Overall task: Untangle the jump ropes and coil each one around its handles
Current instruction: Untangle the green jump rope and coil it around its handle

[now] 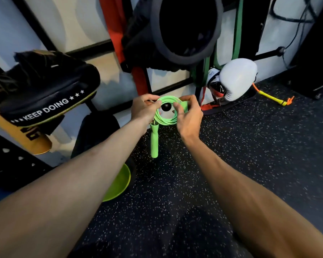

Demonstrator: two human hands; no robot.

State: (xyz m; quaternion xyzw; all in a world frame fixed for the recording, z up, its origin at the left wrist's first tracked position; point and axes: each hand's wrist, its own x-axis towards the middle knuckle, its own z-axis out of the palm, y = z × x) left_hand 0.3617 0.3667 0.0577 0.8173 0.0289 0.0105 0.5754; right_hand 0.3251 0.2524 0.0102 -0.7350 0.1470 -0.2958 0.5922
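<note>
A green jump rope [166,120] is wound into a round coil held up between both hands above the floor. My left hand [143,110] pinches the coil's left top. My right hand [188,116] grips the coil's right side, where a second green handle [184,106] shows between its fingers. One green handle [154,141] hangs straight down below the coil. A second jump rope with a yellow handle [272,98] and orange cord lies on the floor at the right, near the wall.
A white boxing glove [237,77] lies against the wall. A black focus pad [47,86] marked KEEP DOING sits on a rack at left. A green disc [117,183] rests on the speckled black floor [250,155]. Red and green bands hang on the wall rack.
</note>
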